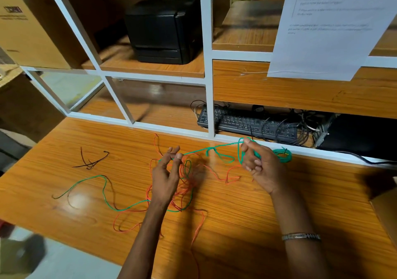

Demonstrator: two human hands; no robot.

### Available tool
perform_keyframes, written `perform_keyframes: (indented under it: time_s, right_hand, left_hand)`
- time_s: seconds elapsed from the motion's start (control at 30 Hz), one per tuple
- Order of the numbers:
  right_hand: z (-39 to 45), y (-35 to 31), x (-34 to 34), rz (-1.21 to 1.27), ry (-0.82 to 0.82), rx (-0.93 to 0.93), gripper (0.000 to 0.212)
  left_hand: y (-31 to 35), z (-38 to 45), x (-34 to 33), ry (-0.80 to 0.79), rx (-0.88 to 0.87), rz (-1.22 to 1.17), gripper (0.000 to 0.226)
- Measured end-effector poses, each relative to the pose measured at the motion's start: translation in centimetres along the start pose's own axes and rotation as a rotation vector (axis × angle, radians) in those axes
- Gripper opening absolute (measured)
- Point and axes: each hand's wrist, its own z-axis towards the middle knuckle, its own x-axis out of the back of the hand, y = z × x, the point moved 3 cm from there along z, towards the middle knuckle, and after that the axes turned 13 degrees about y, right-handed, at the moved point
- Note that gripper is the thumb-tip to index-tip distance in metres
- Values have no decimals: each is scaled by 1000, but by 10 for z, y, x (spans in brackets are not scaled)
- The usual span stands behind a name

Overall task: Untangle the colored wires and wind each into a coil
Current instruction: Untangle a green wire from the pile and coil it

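On the wooden desk (64, 141), near its middle, lies a loose tangle of red wire (184, 184) and green wire (103, 186). Above the tangle the left hand (166, 175) pinches a taut green strand. Right of the tangle, the right hand (257, 167) grips green loops, beside a small green coil (283, 155).

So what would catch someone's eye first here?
Probably the green wire stretched taut between the left hand and right hand above the desk. Next, the red wire tangled beneath the left hand, and a green coil behind the right.
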Motion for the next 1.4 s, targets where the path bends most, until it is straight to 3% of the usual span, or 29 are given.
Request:
perform_keyframes:
  time_s: [0.1, 0.2, 0.37, 0.5, 0.63, 0.8, 0.9, 1.0, 1.23, 1.4]
  right_hand:
    - [4, -17, 27, 247, 103, -39, 24]
    - [6, -27, 46, 292, 169, -13, 28]
    - [9, -5, 27, 175, 186, -52, 25]
    - [5, 8, 3, -27, 185, -33, 23]
    - [2, 17, -19, -137, 202, -8, 26]
    - [-6, 25, -36, -211, 88, 23, 34]
    - [-12, 29, -41, -261, 3, 34, 35]
    - [-14, 33, -44, -337, -39, 43, 34]
    - [-9, 26, -34, -365, -41, 96, 36]
    - [12, 24, -7, -414, 130, 124, 35]
  left_hand:
    - [-21, 18, 24, 230, 126, -42, 45]
    - [-38, 24, 38, 296, 190, 79, 55]
    - [-32, 19, 17, 153, 266, 110, 45]
    - [-7, 14, 3, 51, 226, 68, 23]
    - [25, 1, -14, -80, 248, 8, 32]
    - [73, -20, -25, -23, -13, 37, 22]
    - [84, -25, -40, -108, 180, -194, 33]
    - [83, -31, -49, -158, 359, -291, 24]
    - [79, -33, -44, -231, 406, -277, 17]
    - [77, -18, -30, -132, 446, -432, 10]
